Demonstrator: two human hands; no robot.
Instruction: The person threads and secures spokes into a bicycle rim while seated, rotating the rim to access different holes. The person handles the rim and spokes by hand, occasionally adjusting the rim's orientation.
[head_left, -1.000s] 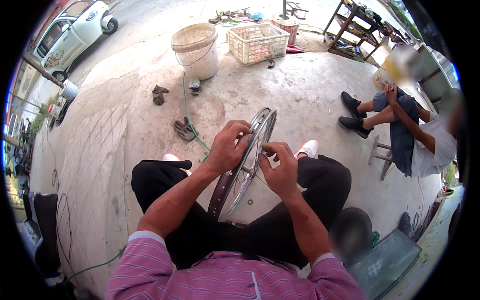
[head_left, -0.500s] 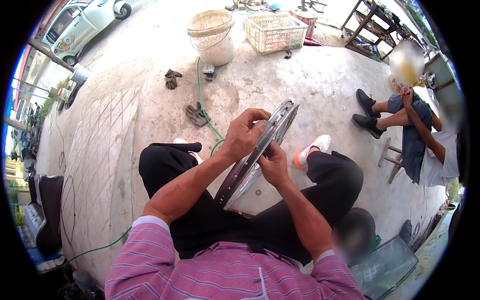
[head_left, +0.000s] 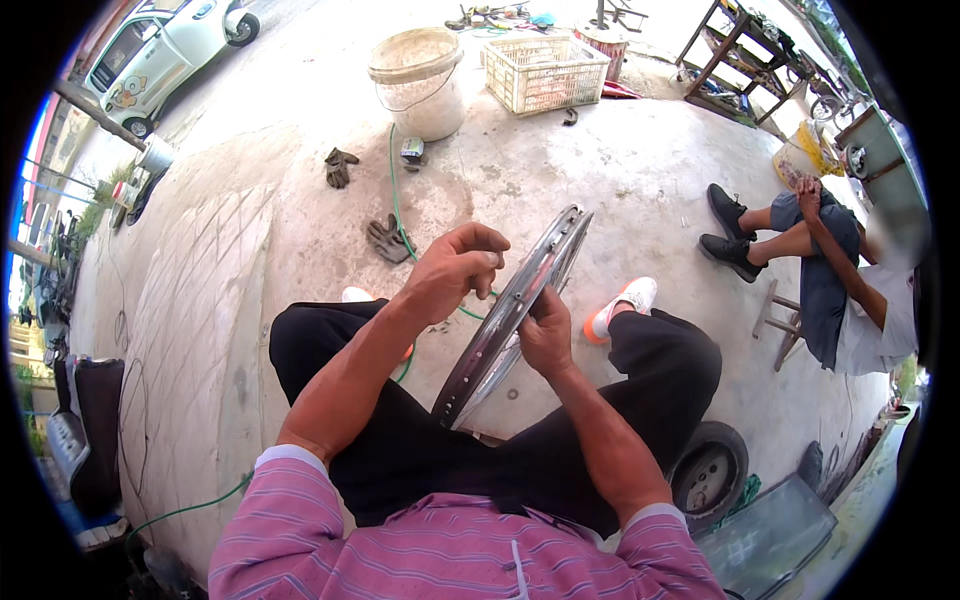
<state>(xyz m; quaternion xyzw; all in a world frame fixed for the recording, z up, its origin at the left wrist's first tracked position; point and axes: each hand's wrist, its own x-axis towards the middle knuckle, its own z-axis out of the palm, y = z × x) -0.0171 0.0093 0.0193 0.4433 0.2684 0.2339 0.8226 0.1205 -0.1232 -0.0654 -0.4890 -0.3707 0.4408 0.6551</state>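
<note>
Wheel rim: a bare metal wheel rim [head_left: 510, 315] stands on edge, tilted, between the seated person's knees above the concrete floor [head_left: 620, 170].
Right hand: the right hand [head_left: 545, 335] grips the rim's edge, fingers clamped on it.
Left hand: the left hand [head_left: 455, 270] hovers just beside the rim, fingers curled together, pinching something too small to tell.
Nearby: a white bucket [head_left: 420, 80] and a plastic crate [head_left: 545, 70] sit well apart.

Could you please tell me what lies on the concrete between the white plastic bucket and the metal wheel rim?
In the head view, between the white plastic bucket and the metal wheel rim run a green hose and a dark work glove.
</note>
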